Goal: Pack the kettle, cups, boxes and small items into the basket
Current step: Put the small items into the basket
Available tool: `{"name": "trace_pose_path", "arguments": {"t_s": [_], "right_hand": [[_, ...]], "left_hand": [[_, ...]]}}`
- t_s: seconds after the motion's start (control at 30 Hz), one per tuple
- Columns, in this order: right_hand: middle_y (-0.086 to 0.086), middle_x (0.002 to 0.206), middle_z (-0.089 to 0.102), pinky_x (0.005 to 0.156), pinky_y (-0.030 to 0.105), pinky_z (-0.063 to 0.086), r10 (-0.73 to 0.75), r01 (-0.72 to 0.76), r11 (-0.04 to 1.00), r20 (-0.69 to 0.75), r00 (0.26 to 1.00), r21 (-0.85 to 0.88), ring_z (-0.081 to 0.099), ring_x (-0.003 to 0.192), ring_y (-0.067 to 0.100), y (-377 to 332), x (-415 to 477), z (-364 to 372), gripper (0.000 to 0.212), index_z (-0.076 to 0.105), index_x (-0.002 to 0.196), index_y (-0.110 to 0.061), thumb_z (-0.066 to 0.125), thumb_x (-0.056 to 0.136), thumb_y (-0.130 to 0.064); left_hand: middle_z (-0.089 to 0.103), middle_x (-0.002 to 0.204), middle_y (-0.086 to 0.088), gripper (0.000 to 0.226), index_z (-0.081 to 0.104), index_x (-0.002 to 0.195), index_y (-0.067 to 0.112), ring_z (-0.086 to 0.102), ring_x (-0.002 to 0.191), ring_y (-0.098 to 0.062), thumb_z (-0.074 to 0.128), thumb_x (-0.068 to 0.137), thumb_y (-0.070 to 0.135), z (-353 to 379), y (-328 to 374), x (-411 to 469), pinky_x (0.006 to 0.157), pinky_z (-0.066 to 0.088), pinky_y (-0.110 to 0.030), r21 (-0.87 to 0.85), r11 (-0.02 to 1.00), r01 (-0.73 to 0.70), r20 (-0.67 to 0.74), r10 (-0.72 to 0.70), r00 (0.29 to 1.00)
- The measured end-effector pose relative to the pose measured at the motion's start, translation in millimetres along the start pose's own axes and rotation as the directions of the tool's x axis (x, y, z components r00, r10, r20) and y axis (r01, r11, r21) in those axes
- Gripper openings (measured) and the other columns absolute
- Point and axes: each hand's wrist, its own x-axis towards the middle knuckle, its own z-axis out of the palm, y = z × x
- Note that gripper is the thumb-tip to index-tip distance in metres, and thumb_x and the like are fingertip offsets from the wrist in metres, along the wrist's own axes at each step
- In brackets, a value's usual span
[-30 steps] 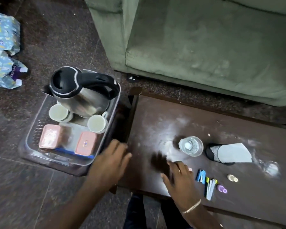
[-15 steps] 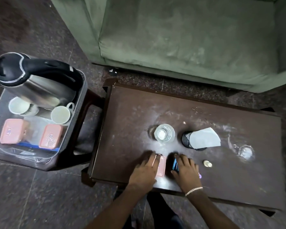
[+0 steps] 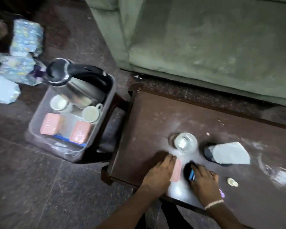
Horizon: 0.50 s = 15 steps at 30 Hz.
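Observation:
A grey plastic basket stands left of the table. It holds a steel kettle with a black lid and handle, two white cups, two pink boxes and a clear box. On the dark table, my left hand lies over a third pink box, fingers on its far edge. My right hand curls over small blue items. A purple item peeks out by my right wrist, and a small pale item lies to its right.
A clear glass and a black object under white paper stand just beyond my hands. The basket rests on a dark stool. A green sofa lies behind the table. Patterned packets lie on the floor at left.
My left hand left the basket's side and came onto the pink box on the table. My right hand slid right onto the blue items. The view has swung.

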Motion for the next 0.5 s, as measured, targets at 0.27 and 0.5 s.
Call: {"name": "trace_pose_path", "arguments": {"t_s": [0.27,0.5], "right_hand": [[0.007,0.112,0.07,0.086,0.042,0.057,-0.17,0.184,0.888,-0.071,0.983,0.42,0.073,0.093,0.029,-135,13,-61,0.062,0.072,0.119,-0.008,0.094,0.061,-0.012],[-0.009,0.118,0.062,0.097,0.037,0.049,-0.251,0.333,0.711,-0.219,0.943,0.619,0.063,0.104,0.016,-271,51,-101,0.058,0.064,0.126,-0.026,0.086,0.072,-0.027]], "left_hand": [[0.024,0.166,0.003,0.09,0.025,0.158,0.021,0.038,0.146,-0.018,0.068,0.08,0.021,-150,-84,-62,0.116,0.035,-0.027,-0.198,0.98,0.015,-0.348,-0.084,0.934],[0.029,0.159,0.005,0.104,0.031,0.155,0.022,0.054,0.132,-0.031,0.09,0.069,0.018,-243,-221,-137,0.107,0.047,-0.04,-0.099,0.965,0.242,-0.402,-0.261,0.878]]}}
